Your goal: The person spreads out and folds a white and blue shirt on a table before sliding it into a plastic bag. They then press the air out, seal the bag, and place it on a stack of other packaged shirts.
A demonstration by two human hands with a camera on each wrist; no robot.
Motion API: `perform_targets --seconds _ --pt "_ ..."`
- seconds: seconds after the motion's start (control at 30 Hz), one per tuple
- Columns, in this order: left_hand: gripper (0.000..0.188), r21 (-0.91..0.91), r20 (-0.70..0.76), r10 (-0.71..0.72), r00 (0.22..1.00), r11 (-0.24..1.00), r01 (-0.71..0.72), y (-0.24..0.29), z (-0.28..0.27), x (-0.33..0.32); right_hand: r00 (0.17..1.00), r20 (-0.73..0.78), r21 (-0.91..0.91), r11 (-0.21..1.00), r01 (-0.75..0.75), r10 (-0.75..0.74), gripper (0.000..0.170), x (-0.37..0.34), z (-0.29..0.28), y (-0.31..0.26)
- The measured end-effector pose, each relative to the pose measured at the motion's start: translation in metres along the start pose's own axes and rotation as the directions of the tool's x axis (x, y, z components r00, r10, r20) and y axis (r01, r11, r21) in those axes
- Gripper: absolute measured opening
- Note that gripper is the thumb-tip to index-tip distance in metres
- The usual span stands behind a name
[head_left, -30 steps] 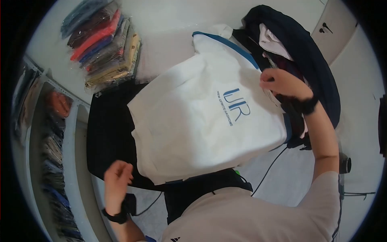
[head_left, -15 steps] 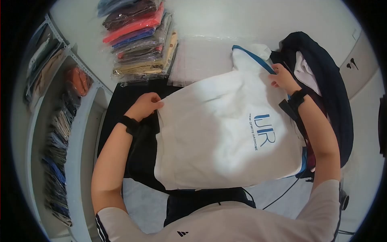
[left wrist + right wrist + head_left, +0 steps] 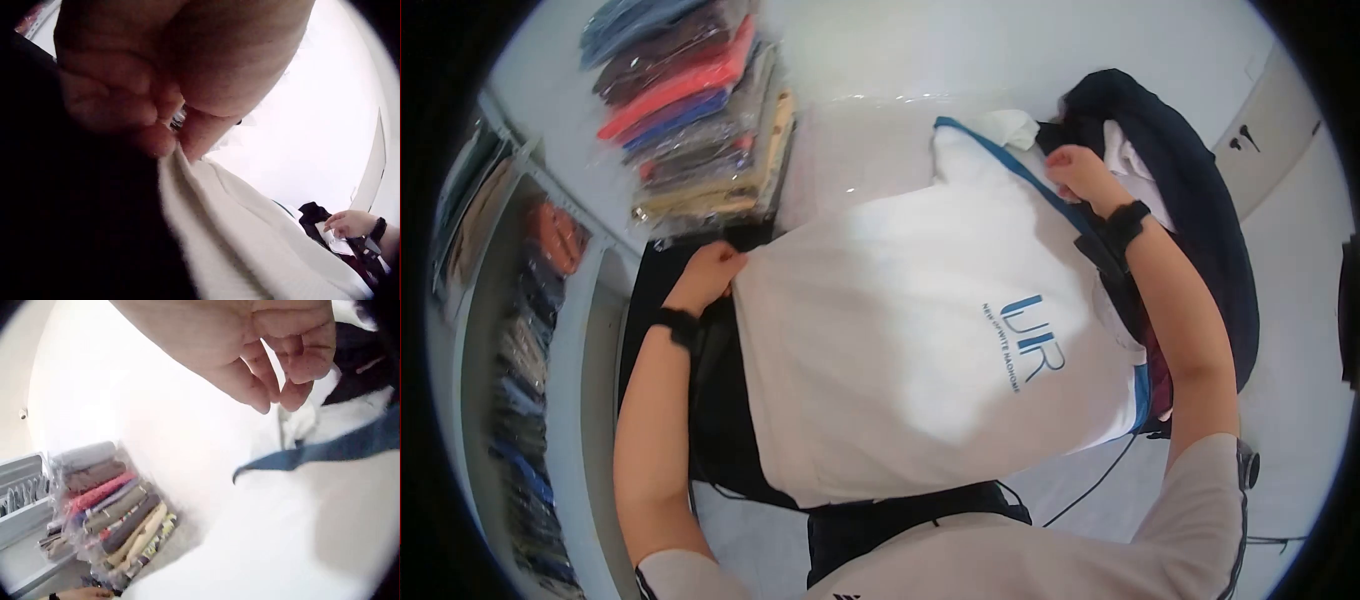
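Observation:
A white top (image 3: 880,330) with blue "UR" lettering and blue trim lies spread across a black table (image 3: 720,400). At its far left corner, my left hand (image 3: 706,278) pinches the hem between thumb and fingers; the left wrist view shows the ribbed fabric (image 3: 219,231) hanging from that pinch. My right hand (image 3: 1086,180) hovers by the blue trim (image 3: 1015,165) at the far right, its fingers loosely bent. In the right wrist view nothing shows between those fingertips (image 3: 297,397), which sit above the blue trim (image 3: 325,450).
Behind the top on the left stands a stack of folded clothes in clear bags (image 3: 700,120), beside flat clear plastic bags (image 3: 850,150). A dark heap of clothing (image 3: 1200,220) lies at the right. Shelves (image 3: 580,330) of bagged garments run along the left side.
My left hand has moved from the near left up to the top's far left corner and taken hold of it, and the hem is straighter. My right hand has moved farther back along the trim.

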State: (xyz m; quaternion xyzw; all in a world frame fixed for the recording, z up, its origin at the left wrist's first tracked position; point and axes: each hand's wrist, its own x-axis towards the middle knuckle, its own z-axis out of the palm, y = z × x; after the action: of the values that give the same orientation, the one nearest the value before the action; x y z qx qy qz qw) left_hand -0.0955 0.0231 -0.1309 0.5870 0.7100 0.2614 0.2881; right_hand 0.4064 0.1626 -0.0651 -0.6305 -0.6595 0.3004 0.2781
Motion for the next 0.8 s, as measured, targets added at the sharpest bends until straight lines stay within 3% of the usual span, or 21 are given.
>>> perform_targets --seconds 0.1,0.2,0.27,0.33,0.4,0.47,0.53,0.57,0.6,0.67,0.73,0.8 --pt "0.029 -0.074 0.050 -0.029 0.998 0.997 0.032 0.007 -0.004 -0.003 0.996 0.044 0.026 0.997 0.078 -0.079 0.024 0.013 -0.019 -0.040" --pt "0.028 -0.124 0.097 0.008 0.995 0.992 0.004 0.006 -0.007 -0.003 0.988 0.142 -0.083 0.994 0.069 -0.057 0.028 0.040 -0.011 -0.073" --pt "0.024 -0.197 0.110 -0.057 0.992 0.977 0.078 0.010 -0.009 -0.005 0.969 0.224 -0.133 0.982 0.135 -0.103 0.031 0.075 0.008 -0.075" --pt "0.023 -0.253 0.118 -0.139 0.983 0.953 0.165 0.015 -0.011 -0.008 0.967 0.215 -0.173 0.969 0.179 -0.140 0.034 0.099 0.039 -0.080" --pt "0.022 -0.221 0.131 -0.132 0.982 0.962 0.159 0.019 -0.014 -0.011 0.887 0.136 -0.383 0.802 0.458 -0.442 0.038 0.135 0.081 -0.061" --pt "0.022 -0.265 0.133 -0.127 0.983 0.951 0.159 0.016 -0.013 -0.009 0.879 0.070 -0.400 0.794 0.457 -0.471 0.040 0.134 0.109 -0.057" --pt "0.020 -0.300 0.109 -0.118 0.987 0.943 0.146 0.019 -0.011 -0.013 0.849 0.069 -0.636 0.633 0.442 -0.523 0.035 0.124 0.122 -0.054" --pt "0.019 -0.305 0.117 -0.126 0.985 0.939 0.156 0.018 -0.011 -0.012 0.906 0.048 -0.672 0.658 0.341 -0.421 0.027 0.122 0.123 -0.054" --pt "0.019 -0.302 0.126 -0.131 0.983 0.939 0.163 0.016 -0.010 -0.011 0.909 0.051 -0.670 0.661 0.338 -0.413 0.027 0.125 0.122 -0.051" --pt "0.019 -0.308 0.119 -0.124 0.985 0.939 0.155 0.012 -0.009 -0.008 0.929 -0.200 -0.573 0.806 0.146 -0.310 0.023 0.138 0.109 -0.043" --pt "0.020 -0.308 0.128 -0.116 0.985 0.939 0.151 0.011 -0.010 -0.008 0.861 -0.334 -0.453 0.866 0.211 -0.384 0.022 0.138 0.086 -0.038" --pt "0.020 -0.284 0.109 -0.082 0.991 0.952 0.110 0.009 -0.008 -0.009 0.823 -0.442 -0.317 0.920 0.231 -0.358 0.023 0.134 0.059 -0.040"
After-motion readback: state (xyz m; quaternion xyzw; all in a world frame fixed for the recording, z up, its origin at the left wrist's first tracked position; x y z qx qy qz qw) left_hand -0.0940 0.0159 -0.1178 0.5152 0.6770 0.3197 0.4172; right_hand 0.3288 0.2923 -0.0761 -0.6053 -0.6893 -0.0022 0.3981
